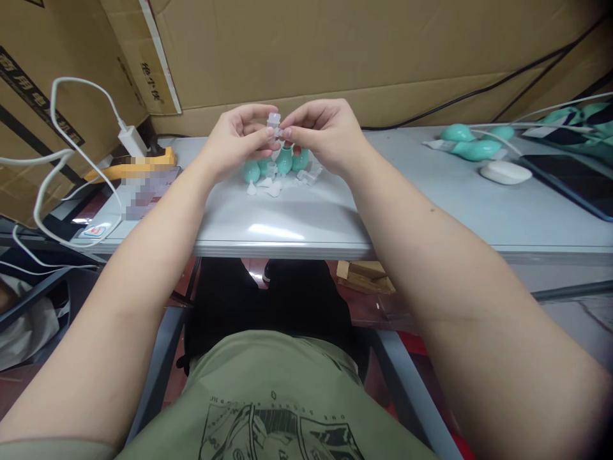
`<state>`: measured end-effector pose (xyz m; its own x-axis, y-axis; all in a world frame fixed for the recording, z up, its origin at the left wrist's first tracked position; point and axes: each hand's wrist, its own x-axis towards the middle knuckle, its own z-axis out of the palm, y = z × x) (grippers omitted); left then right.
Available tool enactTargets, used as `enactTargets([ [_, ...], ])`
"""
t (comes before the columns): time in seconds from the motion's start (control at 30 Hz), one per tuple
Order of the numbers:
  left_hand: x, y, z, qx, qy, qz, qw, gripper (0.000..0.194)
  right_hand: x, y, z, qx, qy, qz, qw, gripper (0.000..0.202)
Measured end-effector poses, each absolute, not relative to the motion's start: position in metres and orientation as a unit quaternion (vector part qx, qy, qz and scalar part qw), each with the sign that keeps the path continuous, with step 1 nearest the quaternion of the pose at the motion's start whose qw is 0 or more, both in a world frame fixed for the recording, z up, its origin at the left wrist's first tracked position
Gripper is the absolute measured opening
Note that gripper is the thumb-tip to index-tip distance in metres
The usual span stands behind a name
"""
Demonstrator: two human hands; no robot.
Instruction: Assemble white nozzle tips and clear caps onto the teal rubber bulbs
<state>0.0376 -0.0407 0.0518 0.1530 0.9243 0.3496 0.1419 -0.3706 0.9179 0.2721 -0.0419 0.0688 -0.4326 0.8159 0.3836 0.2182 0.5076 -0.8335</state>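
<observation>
A small translucent white plastic piece [274, 120] is pinched between my two hands above the table. My left hand [239, 137] grips it from the left, thumb and fingers closed. From the right, the thumb and index finger of my right hand [330, 134] close on its lower side. Right below stand several mint-green bulb-shaped pieces [284, 161], partly hidden by my fingers. In front of them lie loose translucent plastic pieces [274, 189], and more clear pieces [310, 174] rest under my right hand.
At the right are more mint-green bulbs [476, 150], a white mouse-shaped object [506, 172] and a dark phone-like slab [569, 182]. At the left lie a yellow tool [138, 167], a white charger [132, 140] and its looping cable [52, 128]. Cardboard [335, 51] walls the back edge.
</observation>
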Motion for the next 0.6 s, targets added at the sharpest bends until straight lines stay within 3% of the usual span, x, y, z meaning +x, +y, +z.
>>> enactTargets([
  [0.3, 0.037, -0.038, 0.049, 0.671, 0.399, 0.496, 0.381, 0.011, 0.267, -0.048, 0.072, -0.348, -0.758, 0.362, 0.416, 0.046],
  [0.6, 0.04, -0.047, 0.056, 0.661, 0.413, 0.496, 0.381, 0.01, 0.268, -0.044, 0.068, -0.359, -0.774, 0.329, 0.404, 0.041],
])
